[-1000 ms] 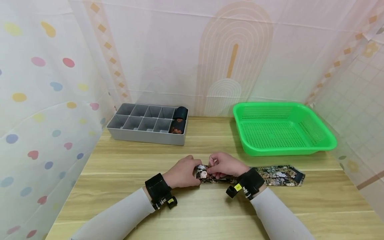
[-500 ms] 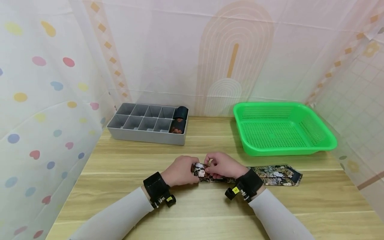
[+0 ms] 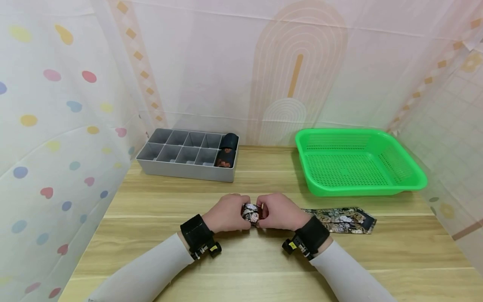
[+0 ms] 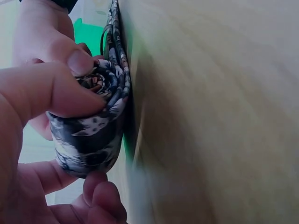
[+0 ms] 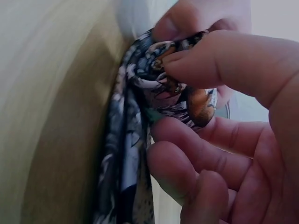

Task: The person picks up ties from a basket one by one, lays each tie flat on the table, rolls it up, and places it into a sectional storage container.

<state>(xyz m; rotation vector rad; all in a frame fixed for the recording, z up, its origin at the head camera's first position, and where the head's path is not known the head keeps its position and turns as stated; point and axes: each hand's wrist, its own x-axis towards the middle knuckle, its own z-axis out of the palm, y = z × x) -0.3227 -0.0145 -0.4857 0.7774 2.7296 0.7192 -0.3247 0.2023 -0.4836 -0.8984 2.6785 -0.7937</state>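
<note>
A floral-patterned necktie [image 3: 343, 219] lies along the table, its pointed wide end to the right and its other end wound into a roll [image 3: 250, 212]. My left hand [image 3: 227, 213] grips the roll's left side, thumb on the near edge. From the right, my right hand [image 3: 282, 212] holds the same roll between thumb and fingers. In the left wrist view the coiled layers of the roll [image 4: 91, 135] show beside the thumb. The right wrist view has the flat tie [image 5: 124, 154] running from the roll along the tabletop.
A grey divided organizer [image 3: 188, 171] stands at the back left, with rolled dark ties [image 3: 225, 158] in its rightmost compartments. At the back right sits a green plastic basket [image 3: 360, 191]. Patterned cloth hangs behind and at both sides of the wooden table [image 3: 249, 268].
My right hand has shifted slightly left and now holds the roll's right side, close to my left hand. The tie's pointed end has slid a little to the left.
</note>
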